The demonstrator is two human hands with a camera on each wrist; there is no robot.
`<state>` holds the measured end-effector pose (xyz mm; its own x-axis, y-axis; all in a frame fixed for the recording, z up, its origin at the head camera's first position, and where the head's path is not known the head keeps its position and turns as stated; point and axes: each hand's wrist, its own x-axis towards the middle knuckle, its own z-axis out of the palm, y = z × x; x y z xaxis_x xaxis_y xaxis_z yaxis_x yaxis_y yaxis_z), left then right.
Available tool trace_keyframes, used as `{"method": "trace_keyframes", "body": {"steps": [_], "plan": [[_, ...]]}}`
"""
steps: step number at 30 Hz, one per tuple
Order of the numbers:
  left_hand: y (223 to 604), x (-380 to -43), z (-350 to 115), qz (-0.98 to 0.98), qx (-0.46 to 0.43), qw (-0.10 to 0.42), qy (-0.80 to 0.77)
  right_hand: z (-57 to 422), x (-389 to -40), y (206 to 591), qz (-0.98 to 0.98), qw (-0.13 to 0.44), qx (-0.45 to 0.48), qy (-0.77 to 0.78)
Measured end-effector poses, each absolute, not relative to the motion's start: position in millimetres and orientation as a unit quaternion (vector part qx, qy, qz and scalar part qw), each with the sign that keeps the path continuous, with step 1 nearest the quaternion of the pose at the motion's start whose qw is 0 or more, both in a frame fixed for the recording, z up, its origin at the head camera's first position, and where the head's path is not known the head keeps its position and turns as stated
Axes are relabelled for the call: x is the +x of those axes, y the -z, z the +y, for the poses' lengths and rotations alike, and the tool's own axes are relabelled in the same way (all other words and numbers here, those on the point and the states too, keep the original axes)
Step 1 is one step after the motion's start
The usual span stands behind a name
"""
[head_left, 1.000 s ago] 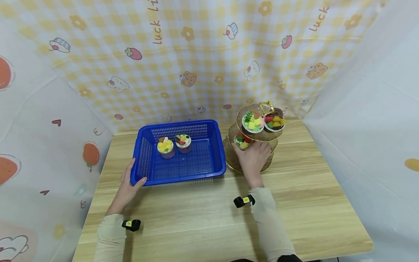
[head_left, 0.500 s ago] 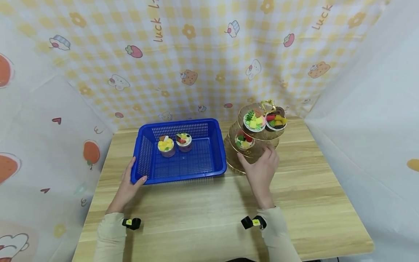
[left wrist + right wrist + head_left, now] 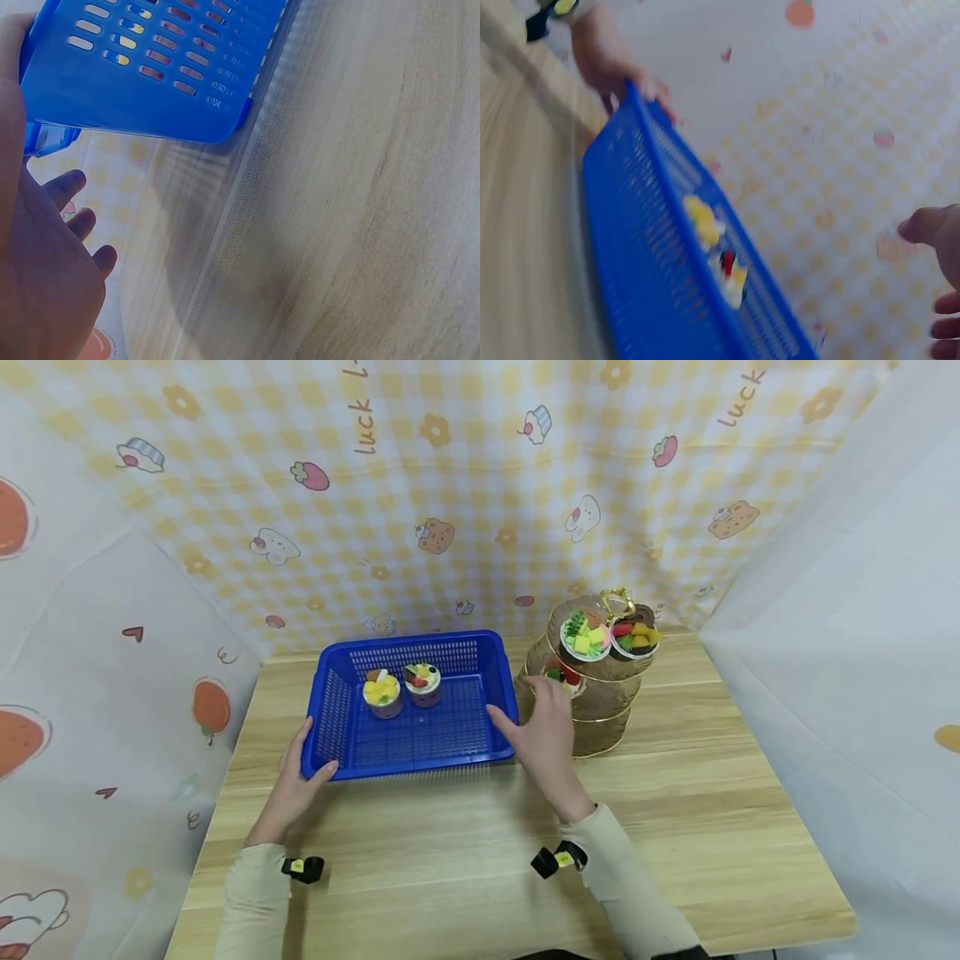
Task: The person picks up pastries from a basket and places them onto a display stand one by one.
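Gripping the near left corner of a blue basket point(image 3: 412, 767) on the desk point(image 3: 450, 860) with the left hand point(image 3: 292, 797), holding the right hand point(image 3: 547, 743) wide near the right rim, facing two dessert cups point(image 3: 386, 697) inside and a tiered stand point(image 3: 603, 697) farther right.

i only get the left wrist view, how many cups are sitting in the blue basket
Observer: Two dessert cups, standing side by side.
Operator: ok whats next to the basket
Observer: In the head view, a gold-rimmed tiered stand is to the right of the blue basket.
Operator: is the right grip holding anything
Observer: No, the right grip looks empty, its thumb and fingers apart.
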<state>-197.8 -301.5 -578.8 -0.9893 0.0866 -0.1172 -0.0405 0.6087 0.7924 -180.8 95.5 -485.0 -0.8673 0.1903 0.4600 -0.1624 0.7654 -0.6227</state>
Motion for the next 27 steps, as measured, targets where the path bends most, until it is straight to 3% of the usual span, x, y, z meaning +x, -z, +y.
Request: {"method": "trace_keyframes", "body": {"steps": [11, 20, 27], "plan": [[580.5, -199.1, -302.0, 0.894, 0.016, 0.067, -0.442, 51.2, -254.6, 451.2, -0.972, -0.050, 0.063, -0.219], [579.1, -198.9, -300.5, 0.893, 0.001, 0.074, -0.443, 27.4, -318.4, 466.4, -0.966, -0.136, 0.079, -0.203], [580.9, -199.0, -300.9, 0.893, -0.003, 0.072, -0.445, 21.2, -342.5, 480.1, -0.943, -0.206, 0.096, -0.244]]}}
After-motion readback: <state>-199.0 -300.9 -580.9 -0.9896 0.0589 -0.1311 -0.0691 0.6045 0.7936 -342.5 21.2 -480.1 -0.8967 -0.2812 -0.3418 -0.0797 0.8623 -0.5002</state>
